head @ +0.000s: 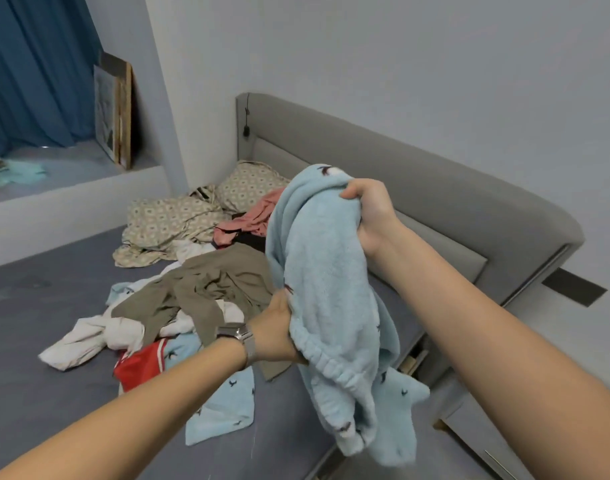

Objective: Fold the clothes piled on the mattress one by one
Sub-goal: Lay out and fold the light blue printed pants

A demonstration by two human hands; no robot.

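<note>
I hold a fluffy light-blue garment with small dark bird prints up over the mattress. My right hand grips its top edge, bunched. My left hand, with a metal watch on the wrist, clutches its elastic hem lower down. The garment hangs crumpled between both hands. Below lies the clothes pile: an olive-brown piece, white cloth, a red item, a second light-blue printed piece and a pink garment.
Two patterned beige pillows lie by the grey padded headboard. The mattress's right edge runs close under the hanging garment. A raised window ledge with leaning frames and a blue curtain stands at the far left.
</note>
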